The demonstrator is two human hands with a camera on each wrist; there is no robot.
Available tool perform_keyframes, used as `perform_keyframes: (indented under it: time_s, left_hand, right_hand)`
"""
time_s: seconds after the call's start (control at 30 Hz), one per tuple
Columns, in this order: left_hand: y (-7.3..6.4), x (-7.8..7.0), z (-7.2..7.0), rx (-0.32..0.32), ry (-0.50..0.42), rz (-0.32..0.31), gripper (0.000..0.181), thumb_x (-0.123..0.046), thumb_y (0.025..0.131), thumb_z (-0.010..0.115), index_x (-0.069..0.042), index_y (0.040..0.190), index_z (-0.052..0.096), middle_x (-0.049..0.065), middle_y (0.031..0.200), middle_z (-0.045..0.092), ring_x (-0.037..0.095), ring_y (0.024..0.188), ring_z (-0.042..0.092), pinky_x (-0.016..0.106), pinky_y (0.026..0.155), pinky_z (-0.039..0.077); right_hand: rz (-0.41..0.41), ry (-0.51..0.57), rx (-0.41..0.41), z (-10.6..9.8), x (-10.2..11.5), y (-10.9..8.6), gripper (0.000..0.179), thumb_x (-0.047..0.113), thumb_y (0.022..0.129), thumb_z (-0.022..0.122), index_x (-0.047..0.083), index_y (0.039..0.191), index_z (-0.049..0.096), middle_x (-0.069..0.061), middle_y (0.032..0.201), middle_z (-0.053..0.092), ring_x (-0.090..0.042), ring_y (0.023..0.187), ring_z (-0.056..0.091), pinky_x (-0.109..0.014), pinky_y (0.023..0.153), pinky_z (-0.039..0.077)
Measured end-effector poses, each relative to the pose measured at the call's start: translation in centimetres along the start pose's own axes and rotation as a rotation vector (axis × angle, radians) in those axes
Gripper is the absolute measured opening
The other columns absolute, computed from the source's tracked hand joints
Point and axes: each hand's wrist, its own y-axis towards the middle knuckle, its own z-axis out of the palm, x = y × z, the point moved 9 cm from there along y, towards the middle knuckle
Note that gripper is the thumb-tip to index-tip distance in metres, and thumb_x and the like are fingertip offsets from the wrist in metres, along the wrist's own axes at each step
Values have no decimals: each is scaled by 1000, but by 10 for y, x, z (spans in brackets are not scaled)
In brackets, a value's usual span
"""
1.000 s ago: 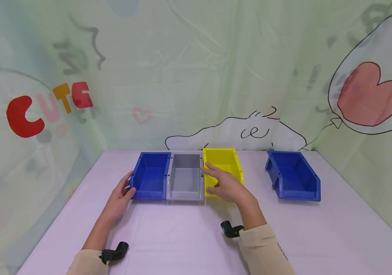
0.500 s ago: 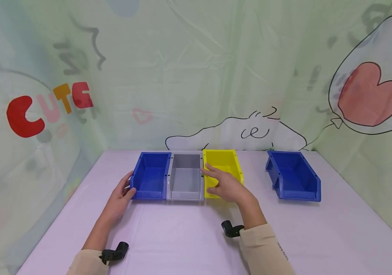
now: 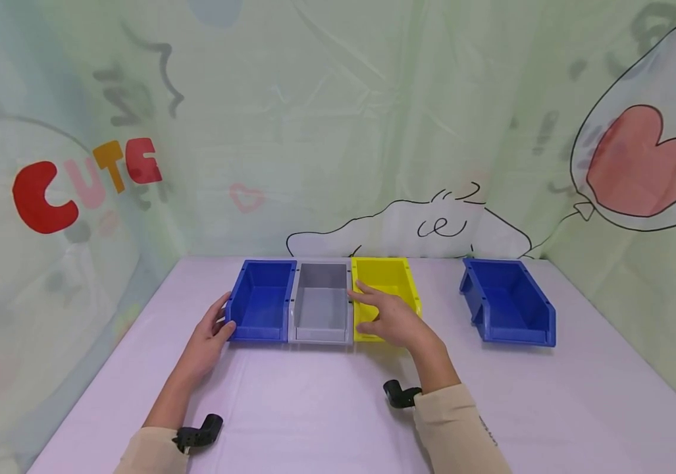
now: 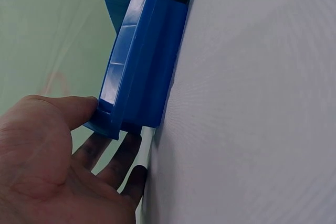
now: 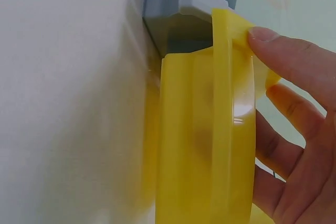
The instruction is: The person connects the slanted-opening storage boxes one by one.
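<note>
Three storage bins stand side by side in the head view: a blue bin (image 3: 263, 296), a grey bin (image 3: 322, 306) and a yellow bin (image 3: 388, 273). My left hand (image 3: 204, 339) touches the outer left side of the blue bin. In the left wrist view its thumb lies at the front corner of that blue bin (image 4: 142, 61), the other fingers below along the side. My right hand (image 3: 393, 320) reaches over the yellow bin, fingers spread against its left wall beside the grey one. The right wrist view shows the thumb on the front corner of the yellow bin (image 5: 205, 129).
A second blue bin (image 3: 509, 299) stands apart at the right, beyond a gap from the yellow one. The bins rest on a table with a pale cloth (image 3: 302, 408). A printed curtain (image 3: 338, 131) encloses the back and sides.
The yellow bin has slid slightly toward me, its front edge coming closer to level with the grey bin's. Both hands stay almost in place; the head view has shifted a little.
</note>
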Motion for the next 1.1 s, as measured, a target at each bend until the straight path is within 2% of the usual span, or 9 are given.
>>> perform_keyframes:
  time_s: [0.1, 0.17, 0.27, 0.33, 0.43, 0.63, 0.9, 1.0, 1.1]
  left_hand:
    - [-1, -2, 0, 2, -10, 7, 63, -13, 111, 46, -24, 167, 20, 25, 168, 26, 46, 153, 30, 55, 124, 32]
    - [-1, -2, 0, 6, -14, 8, 63, -12, 111, 46, -23, 167, 20, 26, 168, 26, 47, 153, 31, 55, 124, 32]
    - [-2, -2, 0, 6, -14, 7, 63, -12, 111, 46, -23, 166, 20, 26, 167, 26, 47, 153, 31, 55, 124, 32]
    - [-1, -3, 0, 4, -14, 7, 62, -12, 111, 46, -23, 166, 20, 26, 168, 26, 47, 153, 31, 55, 124, 32]
    - [-1, -3, -1, 2, -14, 7, 62, -12, 111, 46, -24, 166, 21, 26, 167, 26, 47, 153, 31, 55, 124, 32]
    - [-1, -3, -1, 1, -4, 8, 62, -12, 111, 46, -23, 166, 21, 27, 167, 26, 48, 152, 32, 55, 123, 33]
    - [0, -2, 0, -3, 2, 6, 62, -13, 111, 46, -25, 167, 20, 25, 168, 27, 47, 152, 32, 56, 123, 33]
    - [0, -2, 0, -1, 2, 6, 62, -13, 111, 45, -25, 167, 19, 25, 168, 26, 47, 153, 32, 56, 123, 33]
    - [-1, -3, 0, 2, 4, 5, 63, -13, 111, 46, -24, 167, 19, 25, 168, 26, 47, 153, 32, 56, 123, 33]
  right_hand:
    - [8, -11, -3, 0, -1, 0, 69, 16, 92, 79, 25, 154, 51, 1, 169, 33, -25, 113, 69, -41, 102, 56]
    - [8, -13, -3, 1, -1, 0, 69, 16, 92, 79, 25, 154, 51, 1, 169, 33, -23, 106, 70, -40, 99, 57]
    - [5, -7, -5, 2, -2, -1, 69, 15, 91, 79, 24, 154, 51, 0, 169, 34, -28, 123, 66, -43, 103, 55]
    - [1, -3, -6, 2, -2, 0, 69, 15, 91, 79, 23, 154, 51, 0, 169, 34, -31, 139, 56, -46, 109, 52]
    - [4, 0, -9, 2, -2, 0, 68, 15, 91, 79, 23, 153, 52, 1, 169, 34, -33, 150, 43, -49, 114, 48]
    - [11, 2, -7, 3, -4, 0, 68, 16, 91, 79, 24, 153, 52, 1, 169, 34, -34, 153, 36, -52, 119, 42]
    - [-4, 13, -12, 4, -6, 0, 69, 16, 90, 80, 24, 153, 52, 1, 168, 35, -34, 154, 35, -52, 118, 43]
    - [6, 16, -14, 5, -9, 1, 69, 16, 90, 81, 26, 152, 53, 2, 168, 36, -32, 147, 46, -45, 110, 51]
    - [14, 32, -16, 7, -11, 2, 69, 15, 89, 81, 27, 152, 54, 3, 168, 36, -28, 114, 69, -35, 91, 58]
